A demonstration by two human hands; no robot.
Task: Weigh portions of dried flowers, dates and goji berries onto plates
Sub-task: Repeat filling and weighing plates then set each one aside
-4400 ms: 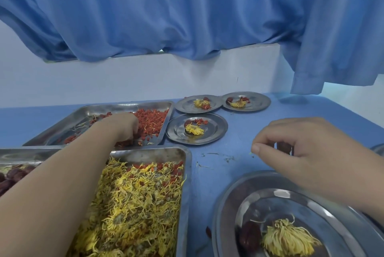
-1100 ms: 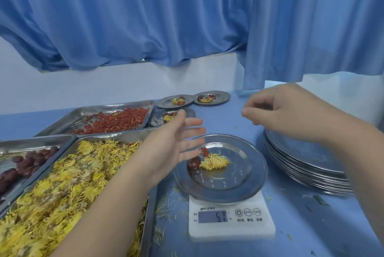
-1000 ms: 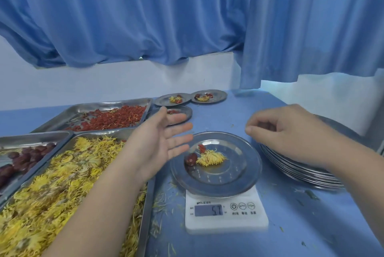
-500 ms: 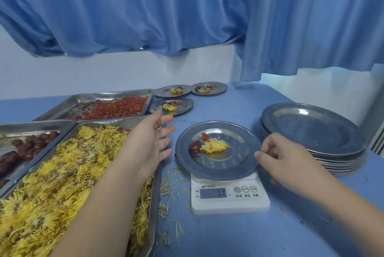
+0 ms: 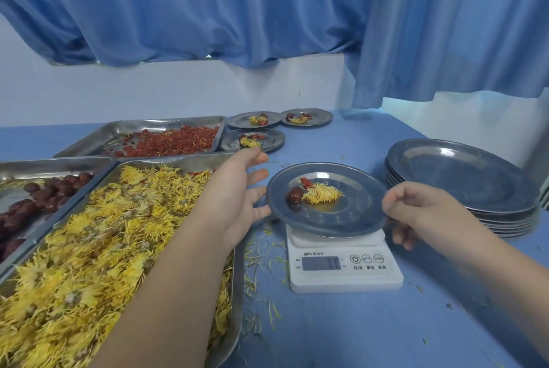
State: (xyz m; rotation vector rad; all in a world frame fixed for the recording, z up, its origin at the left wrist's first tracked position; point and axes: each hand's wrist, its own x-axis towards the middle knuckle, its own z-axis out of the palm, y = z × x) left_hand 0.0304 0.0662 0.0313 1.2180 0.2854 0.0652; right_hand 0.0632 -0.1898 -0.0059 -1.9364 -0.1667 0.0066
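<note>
A steel plate (image 5: 350,219) rests on the white scale (image 5: 344,266) and carries a dried yellow flower (image 5: 320,192), a dark date (image 5: 294,195) and a few red goji berries (image 5: 306,181). My right hand (image 5: 421,213) pinches the plate's right rim, thumb on top and fingers under. With its fingers spread straight, my left hand (image 5: 237,189) reaches the plate's left rim. Trays to the left hold yellow flowers (image 5: 89,248), dates (image 5: 35,198) and goji berries (image 5: 175,141).
Three filled plates (image 5: 252,140) stand at the back, beside the goji tray. A stack of empty steel plates (image 5: 463,186) sits at the right. Loose petals litter the blue table (image 5: 341,329) near the scale. A blue curtain hangs behind.
My right hand has come down from above the plate stack to take the plate's right rim. My left hand has closed in on the left rim. The scale's reading has changed.
</note>
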